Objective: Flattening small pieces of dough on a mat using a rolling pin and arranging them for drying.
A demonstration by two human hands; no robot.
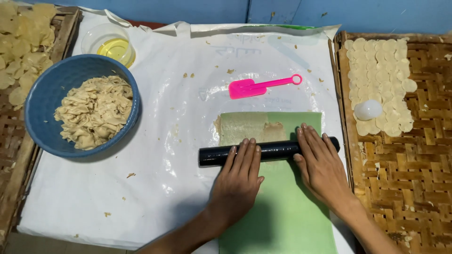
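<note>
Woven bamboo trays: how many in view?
2. One woven tray at the right edge, carrying pale dough discs; one at the left edge, partly cropped. More may lie outside the frame.

A: my left hand and right hand cover the middle of the black rolling pin, so the dough under it is hidden.

B: and the green sheet?

A: runs off the bottom edge, same as my forearms.
</note>
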